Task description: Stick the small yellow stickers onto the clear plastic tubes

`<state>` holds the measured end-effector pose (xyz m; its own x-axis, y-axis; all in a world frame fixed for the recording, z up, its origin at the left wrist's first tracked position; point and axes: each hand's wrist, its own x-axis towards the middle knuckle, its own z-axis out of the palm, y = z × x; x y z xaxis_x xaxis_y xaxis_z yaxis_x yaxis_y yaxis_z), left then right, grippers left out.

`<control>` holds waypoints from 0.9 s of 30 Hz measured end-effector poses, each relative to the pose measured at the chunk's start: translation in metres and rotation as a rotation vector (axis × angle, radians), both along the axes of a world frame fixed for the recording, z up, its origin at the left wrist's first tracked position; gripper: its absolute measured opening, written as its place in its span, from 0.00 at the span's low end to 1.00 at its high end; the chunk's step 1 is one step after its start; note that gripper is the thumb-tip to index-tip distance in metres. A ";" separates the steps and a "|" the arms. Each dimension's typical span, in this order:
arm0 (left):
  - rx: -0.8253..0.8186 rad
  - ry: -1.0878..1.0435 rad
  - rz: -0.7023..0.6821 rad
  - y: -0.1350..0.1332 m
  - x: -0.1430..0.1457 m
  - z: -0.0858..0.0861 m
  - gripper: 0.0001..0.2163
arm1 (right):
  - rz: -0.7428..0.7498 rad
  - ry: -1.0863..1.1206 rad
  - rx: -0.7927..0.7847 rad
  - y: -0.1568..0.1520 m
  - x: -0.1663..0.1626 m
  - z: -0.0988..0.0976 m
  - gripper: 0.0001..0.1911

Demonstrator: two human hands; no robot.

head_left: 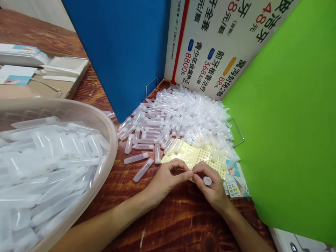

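My left hand (172,176) is closed in a pinch, its thumb and fingertip meeting my right fingertips. What sits in that pinch is too small to make out. In my right hand (211,185) a small translucent plastic tube (207,180) is held, its round whitish end showing beside the curled fingers. Just beyond both hands lies a yellow sticker sheet (187,155) with rows of small round dots, partly covered by tubes. Behind it spreads a large heap of clear capped tubes (183,112). A few single tubes (143,170) lie loose left of my hands.
A pinkish plastic basin (113,140) full of larger-looking tubes stands at the left. A blue panel (120,45), a printed price board (204,45) and a green panel (294,122) wall in the heap. Printed cards (233,185) lie by the green panel. A cardboard box (76,82) sits back left.
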<state>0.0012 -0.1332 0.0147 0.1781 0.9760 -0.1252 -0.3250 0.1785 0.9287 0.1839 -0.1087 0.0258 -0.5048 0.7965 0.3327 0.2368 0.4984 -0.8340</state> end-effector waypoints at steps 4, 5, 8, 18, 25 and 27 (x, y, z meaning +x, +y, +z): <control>0.019 0.023 -0.002 0.001 0.000 -0.004 0.14 | -0.011 -0.002 -0.015 0.000 0.000 -0.001 0.05; 0.023 0.028 -0.004 0.001 0.000 -0.005 0.14 | -0.012 0.000 -0.022 -0.001 0.000 -0.001 0.05; 0.029 0.024 -0.002 0.001 0.001 -0.005 0.14 | -0.021 0.007 -0.037 -0.001 0.000 -0.001 0.05; 0.008 0.028 0.017 -0.005 0.004 0.002 0.13 | -0.082 -0.027 -0.045 0.001 0.001 0.000 0.08; 0.055 0.038 -0.017 -0.008 0.004 0.003 0.10 | -0.026 -0.066 -0.027 -0.001 0.003 0.001 0.08; 0.065 0.051 -0.017 -0.008 0.004 0.004 0.10 | -0.011 -0.078 -0.023 -0.001 0.003 0.001 0.08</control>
<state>0.0048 -0.1410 0.0185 0.1902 0.9792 -0.0705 -0.2748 0.1220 0.9537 0.1864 -0.1095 0.0272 -0.5200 0.8090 0.2742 0.3067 0.4764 -0.8240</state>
